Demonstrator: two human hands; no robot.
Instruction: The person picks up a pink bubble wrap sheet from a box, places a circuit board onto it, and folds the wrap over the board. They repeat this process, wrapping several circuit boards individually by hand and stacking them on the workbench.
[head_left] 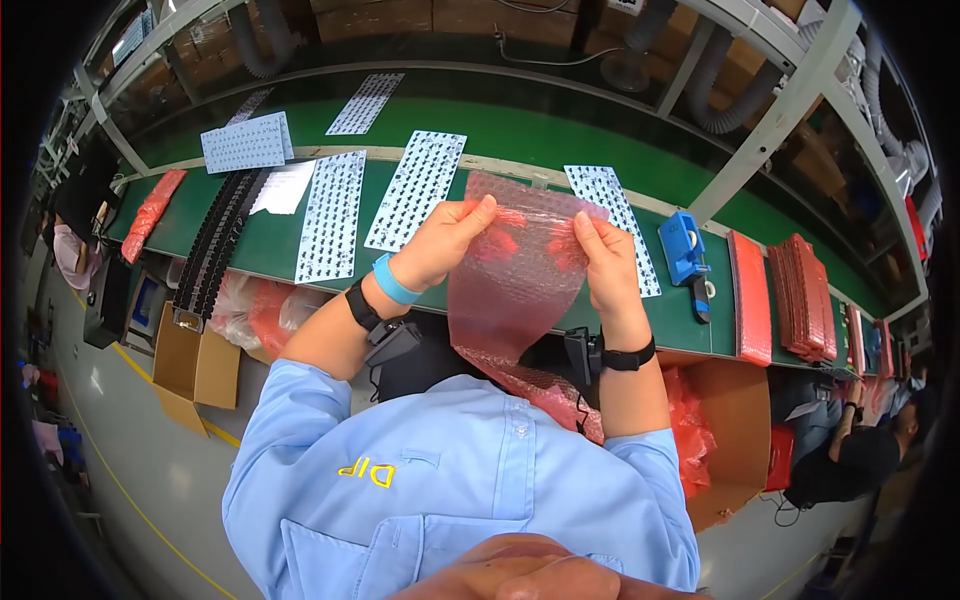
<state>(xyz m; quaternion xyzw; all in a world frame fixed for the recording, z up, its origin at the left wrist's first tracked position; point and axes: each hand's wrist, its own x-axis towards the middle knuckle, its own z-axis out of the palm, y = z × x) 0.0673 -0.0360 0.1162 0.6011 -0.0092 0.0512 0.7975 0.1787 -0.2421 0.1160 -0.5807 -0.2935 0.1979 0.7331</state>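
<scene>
1. Left grip [458, 228]: closed, pinching the upper left part of the pink bubble wrap [505, 300].
2. Right grip [606, 255]: closed, pinching the upper right edge of the same piece. Neither grip is free.
3. Position: the pink bubble wrap lies between the two grips and hangs below them. Each grip is in contact, so neither is the nearer.
4. Long axis: runs from the grips back toward the blue shirt [450, 470]. The short top edge spans from grip to grip and points away from the wearer; the lower end bends to the right, narrows and passes below the right grip.
5. Reddish patches show through the film beside both grips, apparently fingers. Whether these sit inside or behind the film cannot be told.
6. Beyond and left of the left grip, a white panel [418, 188] with dark parts lies on the green surface [275, 240]; its long axis runs away from the wearer, far end leaning right.
7. Just beyond the right grip, a second panel [606, 190] lies partly hidden, far end leaning left.
8. Right of the right grip: a blue tape dispenser [681, 245], then a red wrapped pack [750, 300] and, farther out, a row of red packs [802, 300].
</scene>
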